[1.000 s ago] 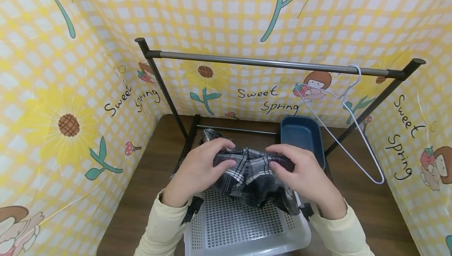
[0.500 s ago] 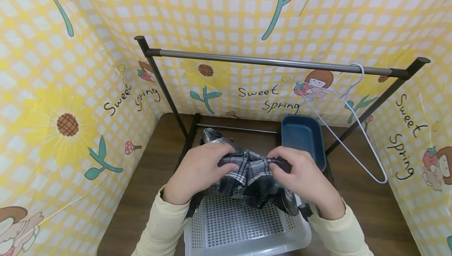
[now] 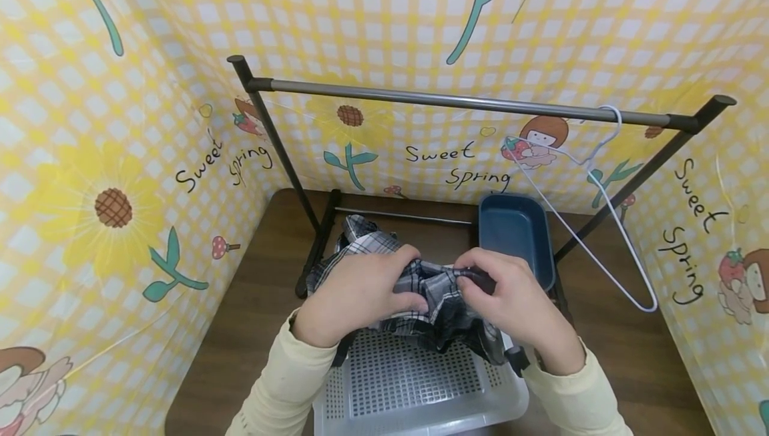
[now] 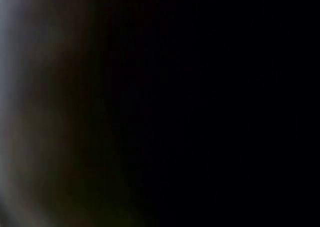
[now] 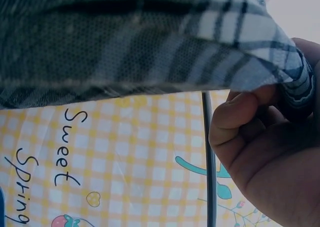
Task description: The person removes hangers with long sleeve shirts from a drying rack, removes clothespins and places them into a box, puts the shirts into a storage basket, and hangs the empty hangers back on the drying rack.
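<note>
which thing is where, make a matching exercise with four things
1. black-and-white plaid cloth garment
2. thin white triangular hanger
3. dark blue rectangular tray
4. pale grey perforated plastic basket

A. beyond right hand
B. between cream left sleeve and cream right sleeve
C. held by left hand and right hand
D. hooked over grey metal bar

Pairs: 1-C, 2-D, 3-A, 4-B

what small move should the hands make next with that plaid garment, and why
Probably ease the left hand and right hand a little apart to straighten the plaid garment: both grip it fairly close together, the cloth between them is creased, and the rest looks crumpled, partly over the basket.
</note>
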`<state>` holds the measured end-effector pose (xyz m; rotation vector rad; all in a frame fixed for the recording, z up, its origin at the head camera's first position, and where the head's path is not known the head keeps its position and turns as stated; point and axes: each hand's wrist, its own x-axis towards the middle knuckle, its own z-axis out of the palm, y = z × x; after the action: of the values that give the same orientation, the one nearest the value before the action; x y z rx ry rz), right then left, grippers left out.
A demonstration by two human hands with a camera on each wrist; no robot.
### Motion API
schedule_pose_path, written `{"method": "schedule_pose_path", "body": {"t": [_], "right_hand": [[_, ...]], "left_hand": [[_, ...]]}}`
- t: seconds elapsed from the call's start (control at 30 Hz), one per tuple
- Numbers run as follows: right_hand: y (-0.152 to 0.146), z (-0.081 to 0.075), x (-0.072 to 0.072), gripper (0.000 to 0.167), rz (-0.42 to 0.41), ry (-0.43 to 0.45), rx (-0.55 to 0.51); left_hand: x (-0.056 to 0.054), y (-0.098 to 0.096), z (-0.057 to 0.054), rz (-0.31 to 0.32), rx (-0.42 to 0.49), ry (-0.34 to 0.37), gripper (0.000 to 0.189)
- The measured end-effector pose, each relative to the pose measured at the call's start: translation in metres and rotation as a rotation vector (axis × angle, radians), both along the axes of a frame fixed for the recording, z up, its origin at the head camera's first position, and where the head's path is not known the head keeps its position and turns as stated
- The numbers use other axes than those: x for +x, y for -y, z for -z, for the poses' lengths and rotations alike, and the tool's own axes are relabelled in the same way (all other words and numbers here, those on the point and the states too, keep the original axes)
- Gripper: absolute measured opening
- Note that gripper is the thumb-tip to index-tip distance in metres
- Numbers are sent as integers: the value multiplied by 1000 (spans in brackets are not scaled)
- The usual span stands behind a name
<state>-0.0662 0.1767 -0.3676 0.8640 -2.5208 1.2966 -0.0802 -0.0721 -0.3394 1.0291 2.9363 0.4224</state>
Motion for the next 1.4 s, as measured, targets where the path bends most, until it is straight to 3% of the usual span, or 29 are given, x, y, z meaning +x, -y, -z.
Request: {"method": "schedule_pose_path", "body": {"t": [0.17,0.27,0.5,0.63,1.17,1.4], "right_hand": [[0,1,0,24,8,-24,2],[0,2,0,24,9,-30,-1],[-1,2,1,23,-9,-32,-18],[-2,1,1,23,-13,-24,-20],[-8,2,1,23,-28,-43,-8],[-7,3,1,21,2,-8,-37]], "left_hand": [[2,-1,-1,29,-1,72,79],[4,-2,-1,38,-1,73,83],[1,-6,1,50,20,-18,48],[-1,-8,0,90,33,-25,32],[-7,-7,0,193,65,110,24],[-9,-2,-2,250,97,10,21]]}}
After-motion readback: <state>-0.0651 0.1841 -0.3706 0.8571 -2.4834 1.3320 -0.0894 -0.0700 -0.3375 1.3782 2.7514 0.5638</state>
